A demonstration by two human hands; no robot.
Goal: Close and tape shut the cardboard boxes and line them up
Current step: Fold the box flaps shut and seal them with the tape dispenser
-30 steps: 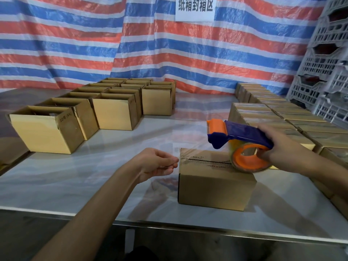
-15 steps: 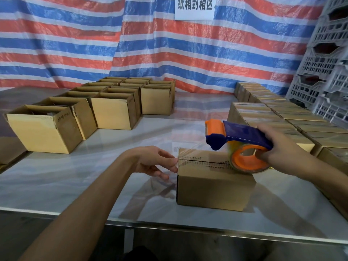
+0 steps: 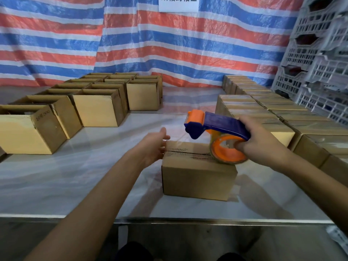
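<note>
A small closed cardboard box [image 3: 197, 178] sits on the pale table [image 3: 66, 178] in front of me. My right hand [image 3: 263, 142] grips a blue and orange tape dispenser [image 3: 216, 129] whose tape roll rests on the box's top at its right end. A strip of clear tape lies along the top seam. My left hand [image 3: 152, 147] touches the box's left end with its fingers out, at the tape's start.
Several open cardboard boxes [image 3: 98, 110] stand in rows at the left and back. Rows of closed, taped boxes [image 3: 273, 113] fill the right side. Grey plastic crates [image 3: 320, 63] are stacked at the far right. A striped tarpaulin [image 3: 169, 44] hangs behind. The table's metal edge [image 3: 188, 220] runs near me.
My left hand has moved right from the open table to the box's left end. The dispenser has stayed over the box's right end.
</note>
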